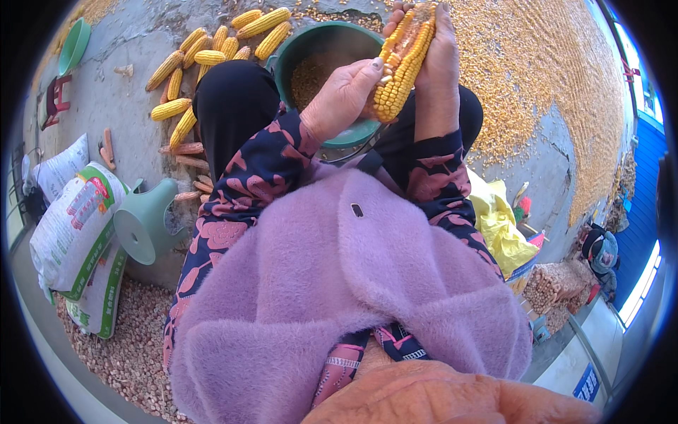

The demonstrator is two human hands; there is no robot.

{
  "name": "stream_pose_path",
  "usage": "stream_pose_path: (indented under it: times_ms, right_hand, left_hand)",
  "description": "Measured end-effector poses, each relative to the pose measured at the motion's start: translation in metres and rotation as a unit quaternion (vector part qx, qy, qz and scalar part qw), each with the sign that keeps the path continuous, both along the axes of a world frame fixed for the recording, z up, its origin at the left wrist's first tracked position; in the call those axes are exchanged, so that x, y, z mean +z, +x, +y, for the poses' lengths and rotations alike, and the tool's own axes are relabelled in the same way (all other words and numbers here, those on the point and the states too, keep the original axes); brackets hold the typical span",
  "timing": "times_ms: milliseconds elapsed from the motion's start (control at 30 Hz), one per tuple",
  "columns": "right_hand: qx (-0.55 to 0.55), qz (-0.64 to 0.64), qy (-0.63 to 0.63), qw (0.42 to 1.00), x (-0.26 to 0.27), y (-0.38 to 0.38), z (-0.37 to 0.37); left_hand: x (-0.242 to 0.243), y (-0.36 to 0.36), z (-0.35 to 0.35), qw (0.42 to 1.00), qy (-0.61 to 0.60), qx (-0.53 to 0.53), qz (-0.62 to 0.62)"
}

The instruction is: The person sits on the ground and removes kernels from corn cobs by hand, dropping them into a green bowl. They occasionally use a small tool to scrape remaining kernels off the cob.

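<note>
An ear of yellow corn [402,74] is raised over the right rim of a green basin [356,132] between the knees. Several rows of kernels are gone from its middle, baring the reddish cob. My right hand [442,58] grips the ear from the right, near its upper end. My left hand [341,95] is on the ear's left side, its thumb pressed on pale loose kernels; its fingers are partly hidden. Inside the basin lie shelled corn kernels [312,77].
Whole corn ears [212,57] and bare cobs [190,161] lie left of the basin. A green plastic stool [140,228] and filled sacks [79,228] stand farther left. Loose kernels [508,69] cover the floor at right, near a yellow bag [495,217]. A cob heap [556,286] lies lower right.
</note>
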State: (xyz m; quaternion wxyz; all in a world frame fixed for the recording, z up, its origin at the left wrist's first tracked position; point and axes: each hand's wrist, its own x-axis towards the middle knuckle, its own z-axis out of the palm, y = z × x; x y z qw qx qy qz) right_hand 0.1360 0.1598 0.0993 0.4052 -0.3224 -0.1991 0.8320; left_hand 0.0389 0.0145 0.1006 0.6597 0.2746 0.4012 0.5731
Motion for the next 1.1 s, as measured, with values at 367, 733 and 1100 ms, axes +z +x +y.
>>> stream_pose_path:
  times_ms: [367, 733, 1100]
  right_hand:
    - [-0.023, 0.011, 0.048, 0.999, -0.01, 0.009, 0.015]
    - [-0.038, 0.017, 0.033, 0.999, -0.011, 0.008, 0.015]
    - [-0.017, -0.068, 0.088, 0.994, -0.005, 0.007, 0.01]
  left_hand:
    - [0.011, 0.004, -0.003, 0.999, -0.015, -0.035, 0.022]
    - [-0.005, 0.007, -0.003, 0.999, -0.025, 0.024, 0.038]
    - [0.008, 0.009, -0.007, 0.992, -0.014, 0.024, 0.122]
